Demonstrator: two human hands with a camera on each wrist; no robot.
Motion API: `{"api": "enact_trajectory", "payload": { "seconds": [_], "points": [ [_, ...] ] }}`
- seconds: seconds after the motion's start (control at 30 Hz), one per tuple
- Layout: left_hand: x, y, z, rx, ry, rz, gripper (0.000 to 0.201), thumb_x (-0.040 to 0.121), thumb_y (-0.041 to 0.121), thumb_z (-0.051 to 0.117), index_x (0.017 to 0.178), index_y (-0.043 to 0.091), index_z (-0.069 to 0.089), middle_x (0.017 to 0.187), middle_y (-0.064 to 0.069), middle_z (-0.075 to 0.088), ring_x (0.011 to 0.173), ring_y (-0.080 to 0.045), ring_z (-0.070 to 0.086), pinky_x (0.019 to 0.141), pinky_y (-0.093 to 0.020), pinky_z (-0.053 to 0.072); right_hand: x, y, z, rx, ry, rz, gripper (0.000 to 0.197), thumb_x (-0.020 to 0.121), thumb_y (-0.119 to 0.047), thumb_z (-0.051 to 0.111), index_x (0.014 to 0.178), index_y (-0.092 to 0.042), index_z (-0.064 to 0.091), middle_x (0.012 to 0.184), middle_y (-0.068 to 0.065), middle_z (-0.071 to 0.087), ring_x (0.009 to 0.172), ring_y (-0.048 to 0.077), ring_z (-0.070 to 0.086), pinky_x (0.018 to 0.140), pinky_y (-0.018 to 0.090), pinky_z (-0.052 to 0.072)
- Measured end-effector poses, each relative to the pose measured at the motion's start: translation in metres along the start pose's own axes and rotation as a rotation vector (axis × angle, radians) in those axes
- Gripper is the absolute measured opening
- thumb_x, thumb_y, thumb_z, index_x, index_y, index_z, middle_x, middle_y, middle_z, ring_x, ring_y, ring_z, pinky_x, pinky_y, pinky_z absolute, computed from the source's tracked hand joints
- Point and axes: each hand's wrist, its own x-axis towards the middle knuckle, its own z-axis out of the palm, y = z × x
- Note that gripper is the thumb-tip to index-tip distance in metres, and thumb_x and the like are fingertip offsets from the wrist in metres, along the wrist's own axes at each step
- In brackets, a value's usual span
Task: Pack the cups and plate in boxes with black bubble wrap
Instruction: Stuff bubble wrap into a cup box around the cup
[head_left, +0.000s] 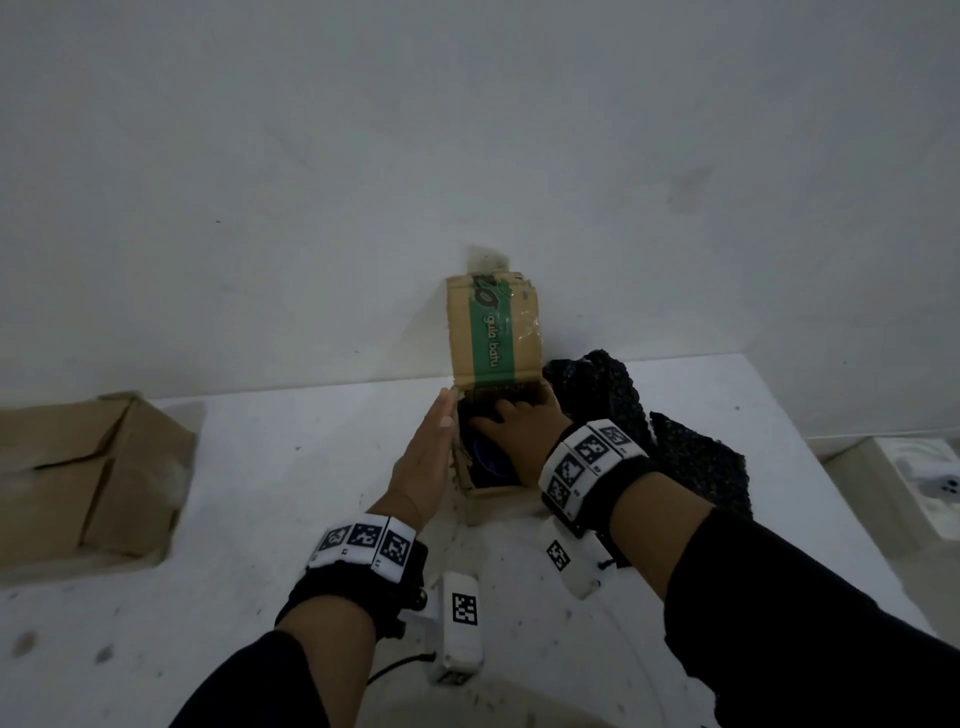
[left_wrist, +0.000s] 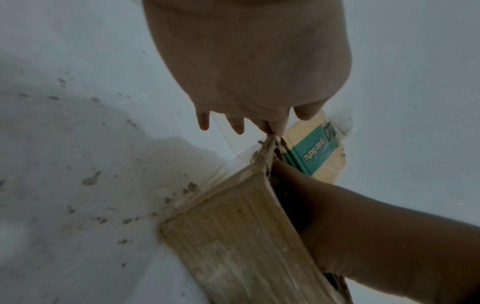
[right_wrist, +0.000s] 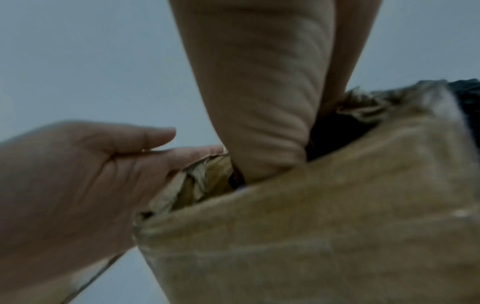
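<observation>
— Cardboard first: how many boxes do you count?

— Two. One small brown cardboard box with a green printed band (head_left: 493, 395) stands near the far edge of the white speckled table (head_left: 291, 467), its lid flap upright against the pale wall (head_left: 467, 130). A second, larger plain brown cardboard box (head_left: 88, 478) sits at the table's left edge, well apart, flaps partly folded in.

— And the wrap?

— One crumpled heap of black bubble wrap (head_left: 649, 431) lies just beside the small box, on its right. More dark material shows inside the box, along with something bluish (head_left: 491, 460); whether that is a cup or the plate, I cannot tell.

— Hands?

— Two. The left hand (head_left: 426, 467) is flat, fingers straight and together, pressed against the box's left wall. The right hand (head_left: 511, 421) reaches down into the box, fingers spread over the dark contents; whether they grip anything is hidden.

— Anything else?

— One white tray-like object (head_left: 924, 478) beyond the table's right edge, too blurred to name
</observation>
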Motion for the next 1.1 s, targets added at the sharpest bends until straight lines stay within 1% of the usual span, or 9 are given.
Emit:
{"api": "enact_trajectory", "payload": {
  "seconds": [0.17, 0.27, 0.37, 0.43, 0.6, 0.7, 0.8, 0.97, 1.1],
  "points": [
    [0.007, 0.004, -0.005, 0.072, -0.005, -0.088, 0.067, 0.083, 0.061, 0.016, 0.144, 0.033, 0.021, 0.155, 0.01, 0.016, 0.143, -0.007, 0.01, 0.12, -0.036, 0.006, -0.016, 0.014, -0.016, 0.32, -0.025, -0.057, 0.076, 0.084, -0.023, 0.066, 0.147, -0.023, 0.024, 0.15, 0.01, 0.023, 0.137, 0.029, 0.026, 0.11, 0.039, 0.028],
    [0.011, 0.01, -0.004, 0.301, 0.016, -0.11, 0.077, 0.076, 0.079, 0.014, 0.141, 0.039, 0.024, 0.155, 0.009, 0.019, 0.145, -0.013, 0.009, 0.119, -0.042, 0.006, -0.036, 0.022, -0.024, 0.464, 0.087, -0.091, 0.058, 0.088, -0.019, 0.06, 0.141, -0.021, 0.037, 0.146, 0.006, 0.03, 0.133, 0.023, 0.031, 0.108, 0.033, 0.032],
    [0.005, 0.031, 0.012, 0.759, 0.133, -0.045, 0.055, 0.093, 0.049, 0.032, 0.143, 0.025, 0.031, 0.155, 0.001, 0.022, 0.145, -0.022, 0.009, 0.115, -0.05, 0.017, -0.064, 0.034, -0.011, 0.548, 0.259, -0.071, 0.043, 0.088, -0.019, 0.059, 0.13, -0.019, 0.05, 0.129, 0.002, 0.044, 0.117, 0.016, 0.046, 0.099, 0.028, 0.04],
    [-0.002, 0.05, 0.03, 0.845, 0.188, 0.136, 0.056, 0.088, 0.043, 0.037, 0.14, 0.02, 0.037, 0.15, -0.003, 0.03, 0.142, -0.026, 0.016, 0.11, -0.053, 0.025, -0.084, 0.047, 0.004, 0.588, 0.363, -0.003, 0.035, 0.087, -0.018, 0.059, 0.122, -0.018, 0.056, 0.121, 0.002, 0.049, 0.11, 0.016, 0.05, 0.094, 0.03, 0.043],
    [-0.006, 0.072, 0.1, 0.844, -0.039, 0.38, 0.05, 0.086, 0.033, 0.053, 0.135, 0.023, 0.045, 0.148, -0.001, 0.034, 0.143, -0.022, 0.016, 0.113, -0.047, 0.019, -0.127, 0.085, 0.05, 0.753, 0.595, 0.31, 0.02, 0.086, -0.013, 0.06, 0.106, -0.014, 0.063, 0.099, 0.004, 0.056, 0.092, 0.02, 0.056, 0.08, 0.025, 0.044],
    [-0.005, 0.075, 0.139, 0.84, -0.225, 0.444, 0.048, 0.082, 0.033, 0.048, 0.13, 0.024, 0.05, 0.143, 0.001, 0.042, 0.14, -0.023, 0.025, 0.113, -0.049, 0.022, -0.14, 0.101, 0.075, 0.885, 0.583, 0.46, 0.017, 0.086, -0.01, 0.059, 0.103, -0.01, 0.062, 0.099, 0.008, 0.06, 0.089, 0.021, 0.056, 0.073, 0.022, 0.038],
    [0.0, 0.066, 0.165, 0.88, -0.361, 0.408, 0.052, 0.079, 0.029, 0.041, 0.129, 0.02, 0.049, 0.138, -0.001, 0.045, 0.132, -0.02, 0.036, 0.107, -0.044, 0.033, -0.14, 0.108, 0.1, 0.881, 0.547, 0.516, 0.017, 0.085, -0.014, 0.06, 0.101, -0.009, 0.059, 0.103, 0.009, 0.059, 0.096, 0.024, 0.055, 0.07, 0.022, 0.033],
    [0.006, 0.048, 0.186, 0.971, -0.408, 0.296, 0.049, 0.086, 0.017, 0.051, 0.134, 0.025, 0.041, 0.14, 0.003, 0.041, 0.128, -0.02, 0.038, 0.102, -0.043, 0.036, -0.138, 0.11, 0.125, 0.669, 0.392, 0.644, 0.048, 0.082, -0.036, 0.062, 0.122, -0.017, 0.046, 0.121, 0.01, 0.043, 0.111, 0.03, 0.043, 0.081, 0.035, 0.046],
    [0.009, 0.04, 0.202, 1.079, -0.383, 0.288, 0.057, 0.088, 0.02, 0.05, 0.14, 0.032, 0.03, 0.145, 0.007, 0.033, 0.129, -0.02, 0.035, 0.102, -0.039, 0.033, -0.135, 0.121, 0.145, 0.783, 0.333, 0.63, 0.058, 0.087, -0.02, 0.054, 0.141, -0.016, 0.031, 0.133, 0.015, 0.034, 0.12, 0.034, 0.037, 0.092, 0.041, 0.044]
  ]
}}
